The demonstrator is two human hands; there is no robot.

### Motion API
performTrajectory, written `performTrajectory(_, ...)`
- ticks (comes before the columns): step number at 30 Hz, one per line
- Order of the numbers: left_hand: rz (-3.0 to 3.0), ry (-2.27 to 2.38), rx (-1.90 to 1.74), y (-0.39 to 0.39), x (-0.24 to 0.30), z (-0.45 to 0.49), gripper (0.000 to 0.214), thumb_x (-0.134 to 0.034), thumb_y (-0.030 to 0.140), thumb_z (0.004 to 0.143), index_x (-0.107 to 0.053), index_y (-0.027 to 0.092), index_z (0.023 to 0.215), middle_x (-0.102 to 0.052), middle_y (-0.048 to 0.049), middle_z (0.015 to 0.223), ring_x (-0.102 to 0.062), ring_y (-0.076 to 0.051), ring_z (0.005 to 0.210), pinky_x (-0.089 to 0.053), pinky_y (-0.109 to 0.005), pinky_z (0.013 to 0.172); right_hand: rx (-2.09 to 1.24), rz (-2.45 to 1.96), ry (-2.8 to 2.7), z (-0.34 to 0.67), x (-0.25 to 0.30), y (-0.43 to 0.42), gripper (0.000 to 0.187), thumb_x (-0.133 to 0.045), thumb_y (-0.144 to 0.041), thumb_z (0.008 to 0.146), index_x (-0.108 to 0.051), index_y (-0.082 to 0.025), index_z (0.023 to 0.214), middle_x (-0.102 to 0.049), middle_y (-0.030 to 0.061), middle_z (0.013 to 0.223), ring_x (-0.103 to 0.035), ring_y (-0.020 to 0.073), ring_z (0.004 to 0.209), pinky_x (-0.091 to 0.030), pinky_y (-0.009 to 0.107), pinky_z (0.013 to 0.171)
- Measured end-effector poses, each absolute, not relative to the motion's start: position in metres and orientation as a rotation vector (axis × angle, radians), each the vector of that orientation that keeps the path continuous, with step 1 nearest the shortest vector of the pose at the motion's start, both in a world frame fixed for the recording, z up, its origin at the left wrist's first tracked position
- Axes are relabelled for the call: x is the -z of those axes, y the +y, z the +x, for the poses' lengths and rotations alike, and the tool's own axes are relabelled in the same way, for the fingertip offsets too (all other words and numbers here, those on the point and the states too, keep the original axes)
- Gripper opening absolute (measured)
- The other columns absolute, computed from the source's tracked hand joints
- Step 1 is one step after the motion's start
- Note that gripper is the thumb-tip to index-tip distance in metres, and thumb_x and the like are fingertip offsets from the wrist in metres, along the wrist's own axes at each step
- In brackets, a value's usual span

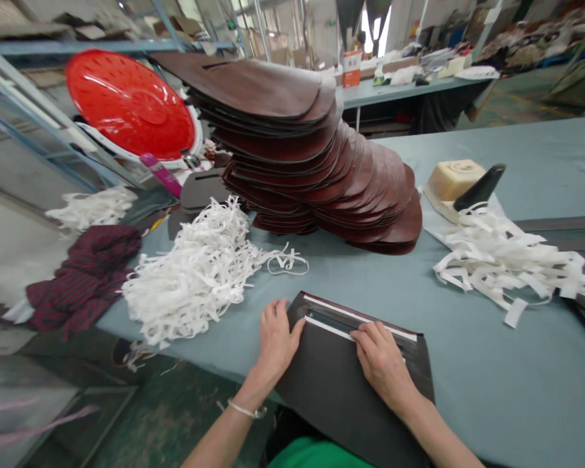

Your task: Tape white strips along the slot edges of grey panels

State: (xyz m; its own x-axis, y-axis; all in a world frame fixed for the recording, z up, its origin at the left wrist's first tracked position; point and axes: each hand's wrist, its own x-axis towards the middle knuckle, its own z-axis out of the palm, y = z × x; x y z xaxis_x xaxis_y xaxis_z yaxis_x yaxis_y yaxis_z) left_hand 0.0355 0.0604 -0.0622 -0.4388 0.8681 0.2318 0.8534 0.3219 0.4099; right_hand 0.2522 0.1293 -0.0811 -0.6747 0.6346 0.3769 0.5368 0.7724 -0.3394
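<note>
A dark leather panel (341, 390) lies at the table's front edge, its lower part over the edge. Near its far side runs a long slot (334, 318) edged by two white tape strips (322, 325). My left hand (277, 338) rests at the panel's far left corner, thumb apart from the fingers, the thumb tip by the near strip's left end. With bent fingers drawn together, my right hand (380, 354) is on the near strip and covers its right part. Its fingertips are partly hidden. The far strip (400, 330) shows beyond both hands.
Brown leather panels (312, 162) are stacked high behind the work. White strips lie in a pile (195, 273) at left and another (511, 260) at right. A tape dispenser (455, 182), a red lid-like disc (131, 107) and checked cloth (85, 279) surround the area.
</note>
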Motion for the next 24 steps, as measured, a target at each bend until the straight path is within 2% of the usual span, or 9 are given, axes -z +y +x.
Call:
performTrajectory(2, 1.547, 2.420, -0.723, 0.060, 0.062, 0.019, 0.047, -0.057, 0.026, 0.081, -0.044, 0.016, 0.125, -0.055, -0.0109, 0.106, -0.053, -0.025, 0.100, -0.045, -0.044, 0.087, -0.306, -0.871, -2.476, 0.253, 0.085, 0.129, 0.024, -0.039, -0.011, 0.089, -0.060, -0.017, 0.100, -0.055, 0.0075, 0.094, -0.048, 0.0190, 0.088, -0.040, 0.034, 0.076)
performTrajectory(4, 1.456, 2.306, -0.698, 0.061, 0.055, 0.007, 0.040, -0.058, 0.022, 0.079, -0.050, 0.019, 0.118, -0.059, -0.0061, 0.095, -0.057, -0.021, 0.092, -0.046, -0.038, 0.084, -0.316, -0.882, -2.471, 0.255, 0.085, 0.130, 0.022, -0.040, -0.014, 0.090, -0.059, -0.017, 0.102, -0.056, 0.0079, 0.097, -0.049, 0.0192, 0.090, -0.039, 0.035, 0.078)
performTrajectory(8, 1.378, 2.173, -0.846, 0.071, 0.027, -0.010, 0.026, -0.056, 0.022, 0.079, -0.055, 0.021, 0.106, -0.062, -0.0023, 0.093, -0.058, -0.017, 0.088, -0.045, -0.032, 0.082, -0.271, -0.923, -2.442, 0.261, 0.078, 0.134, 0.020, -0.043, -0.023, 0.092, -0.058, -0.016, 0.103, -0.058, 0.0072, 0.091, -0.050, 0.0188, 0.088, -0.037, 0.034, 0.078)
performTrajectory(11, 1.439, 2.306, -0.896, 0.079, 0.019, -0.020, 0.028, -0.055, 0.022, 0.081, -0.053, 0.020, 0.109, -0.061, -0.0036, 0.097, -0.056, -0.019, 0.093, -0.043, -0.035, 0.085, -0.288, -0.935, -2.453, 0.266, 0.074, 0.138, 0.021, -0.040, -0.024, 0.093, -0.059, -0.018, 0.090, -0.058, 0.0043, 0.081, -0.050, 0.0161, 0.079, -0.034, 0.031, 0.071)
performTrajectory(14, 1.649, 2.440, -0.823, 0.077, 0.034, -0.014, 0.035, -0.055, 0.025, 0.082, -0.049, 0.020, 0.115, -0.056, -0.0073, 0.108, -0.051, -0.024, 0.103, -0.041, -0.041, 0.089, -0.265, -0.975, -2.471, 0.266, 0.074, 0.138, 0.023, -0.039, -0.024, 0.093, -0.058, -0.019, 0.081, -0.057, 0.0031, 0.077, -0.050, 0.0158, 0.076, -0.032, 0.030, 0.069)
performTrajectory(19, 1.796, 2.366, -0.809, 0.065, 0.070, 0.013, 0.021, -0.048, 0.021, 0.086, -0.050, 0.020, 0.106, -0.054, -0.0069, 0.106, -0.051, -0.022, 0.100, -0.042, -0.040, 0.086, -0.159, -1.054, -2.480, 0.237, 0.076, 0.135, 0.017, -0.046, -0.025, 0.091, -0.058, -0.019, 0.080, -0.056, 0.0041, 0.077, -0.049, 0.0187, 0.078, -0.032, 0.032, 0.071)
performTrajectory(24, 1.765, 2.340, -0.910, 0.064, 0.075, 0.017, 0.017, -0.048, 0.020, 0.086, -0.051, 0.019, 0.103, -0.054, -0.0068, 0.102, -0.051, -0.022, 0.099, -0.041, -0.040, 0.086, -0.184, -1.044, -2.505, 0.171, 0.073, 0.139, 0.017, -0.044, -0.016, 0.090, -0.059, -0.019, 0.085, -0.057, 0.0062, 0.082, -0.050, 0.0199, 0.082, -0.036, 0.032, 0.072)
